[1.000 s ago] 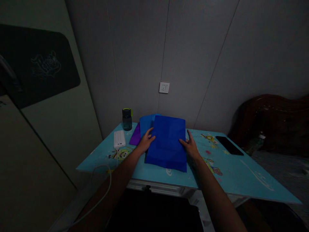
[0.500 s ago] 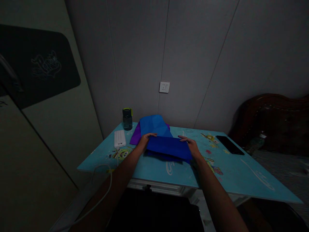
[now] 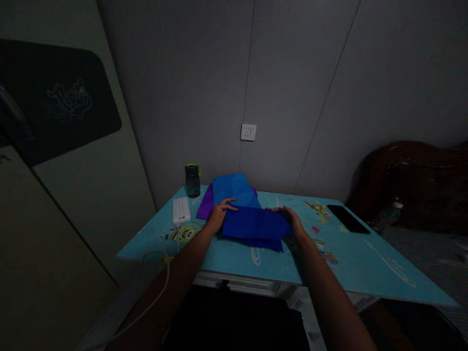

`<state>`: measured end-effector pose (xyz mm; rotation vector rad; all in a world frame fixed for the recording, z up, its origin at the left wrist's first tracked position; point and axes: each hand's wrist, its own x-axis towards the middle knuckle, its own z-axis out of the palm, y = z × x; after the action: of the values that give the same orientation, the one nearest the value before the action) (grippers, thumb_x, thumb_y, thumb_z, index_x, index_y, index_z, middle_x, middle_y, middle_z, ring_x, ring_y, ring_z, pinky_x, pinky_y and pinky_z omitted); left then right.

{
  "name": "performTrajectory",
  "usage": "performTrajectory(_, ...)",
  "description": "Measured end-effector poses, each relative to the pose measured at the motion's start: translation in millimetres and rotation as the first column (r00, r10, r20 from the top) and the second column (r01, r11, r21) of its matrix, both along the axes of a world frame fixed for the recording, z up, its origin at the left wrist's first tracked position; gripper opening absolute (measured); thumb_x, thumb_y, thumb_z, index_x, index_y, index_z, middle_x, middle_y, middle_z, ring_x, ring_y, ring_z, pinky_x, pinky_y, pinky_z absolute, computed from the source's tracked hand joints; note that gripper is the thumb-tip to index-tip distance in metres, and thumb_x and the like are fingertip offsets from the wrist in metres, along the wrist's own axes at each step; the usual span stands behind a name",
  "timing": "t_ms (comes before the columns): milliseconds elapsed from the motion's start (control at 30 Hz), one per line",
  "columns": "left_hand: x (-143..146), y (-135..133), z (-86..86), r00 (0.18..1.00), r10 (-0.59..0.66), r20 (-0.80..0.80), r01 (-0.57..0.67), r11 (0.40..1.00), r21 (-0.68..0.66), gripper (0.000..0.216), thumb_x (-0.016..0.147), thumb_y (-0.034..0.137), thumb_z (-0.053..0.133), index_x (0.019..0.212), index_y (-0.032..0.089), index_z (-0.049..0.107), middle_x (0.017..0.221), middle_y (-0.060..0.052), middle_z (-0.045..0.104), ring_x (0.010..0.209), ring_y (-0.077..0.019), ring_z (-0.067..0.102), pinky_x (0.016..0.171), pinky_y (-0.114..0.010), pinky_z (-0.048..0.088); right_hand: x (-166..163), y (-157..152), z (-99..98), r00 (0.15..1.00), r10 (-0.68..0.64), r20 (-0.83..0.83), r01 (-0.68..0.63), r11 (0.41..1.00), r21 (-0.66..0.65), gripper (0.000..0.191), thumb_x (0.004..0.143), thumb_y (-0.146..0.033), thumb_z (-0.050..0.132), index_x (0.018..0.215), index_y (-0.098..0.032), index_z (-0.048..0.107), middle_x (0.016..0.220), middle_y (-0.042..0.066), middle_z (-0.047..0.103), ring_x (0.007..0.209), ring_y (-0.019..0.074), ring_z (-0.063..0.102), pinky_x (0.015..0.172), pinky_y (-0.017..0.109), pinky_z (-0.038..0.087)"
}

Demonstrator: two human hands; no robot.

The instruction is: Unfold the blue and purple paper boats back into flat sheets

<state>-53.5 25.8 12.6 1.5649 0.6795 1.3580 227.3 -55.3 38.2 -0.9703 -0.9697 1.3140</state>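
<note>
A dark blue sheet of paper (image 3: 254,226) lies folded over on the light blue table (image 3: 351,265). My left hand (image 3: 218,213) grips its left edge and my right hand (image 3: 290,219) grips its right edge, fingers curled round the folded-down upper layer. Behind it lie a lighter blue sheet (image 3: 234,189) and a purple sheet (image 3: 206,204), partly covered by the left hand.
A white power bank (image 3: 181,210) with a cable (image 3: 153,292) lies at the table's left. A dark bottle (image 3: 192,180) stands at the back left by the wall. A black phone (image 3: 348,218) lies at the right. A dark wooden bed headboard (image 3: 413,185) stands to the right.
The dark blue sheet stood raised and spread out a second ago. Both hands have folded its top half down towards me, and it is now a flat band half as tall.
</note>
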Motion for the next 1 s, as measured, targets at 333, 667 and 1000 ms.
performTrajectory(333,3.0,-5.5,2.2,0.992,0.01,0.123,0.0,0.997,-0.083,0.031,0.073,0.044,0.074,0.094,0.021,0.076,0.128,-0.008,0.064,0.118,-0.0288,0.058,0.098,-0.041,0.047,-1.2,4.1,-8.7,0.996,-0.017,0.089,0.013,0.999,0.046,0.083,0.063,-0.031,0.086,0.137,-0.028,0.049,0.084,0.001,0.076,0.07,0.0213,0.071,0.069,0.035,0.059)
performTrajectory(667,9.2,-14.4,-2.5,0.933,-0.211,0.292,0.308,0.886,-0.345,0.07,0.073,0.064,0.07,0.127,0.02,0.062,0.124,-0.012,0.068,0.122,-0.0314,0.058,0.104,-0.045,0.044,-2.5,7.7,-9.0,0.99,-0.136,0.034,0.13,0.981,0.145,0.072,0.066,-0.036,0.084,0.131,-0.026,0.054,0.095,0.001,0.077,0.077,0.0215,0.073,0.076,0.037,0.059)
performTrajectory(1000,12.7,-11.9,-7.8,0.946,-0.239,0.22,0.299,0.906,-0.299,0.067,0.065,0.031,0.085,0.126,0.018,0.059,0.127,-0.012,0.066,0.117,-0.0313,0.062,0.104,-0.048,0.045,-5.1,5.9,-8.0,0.97,-0.195,0.142,0.182,0.978,0.1,0.058,0.058,-0.04,0.088,0.107,-0.021,0.064,0.096,0.006,0.077,0.081,0.0249,0.073,0.076,0.038,0.059)
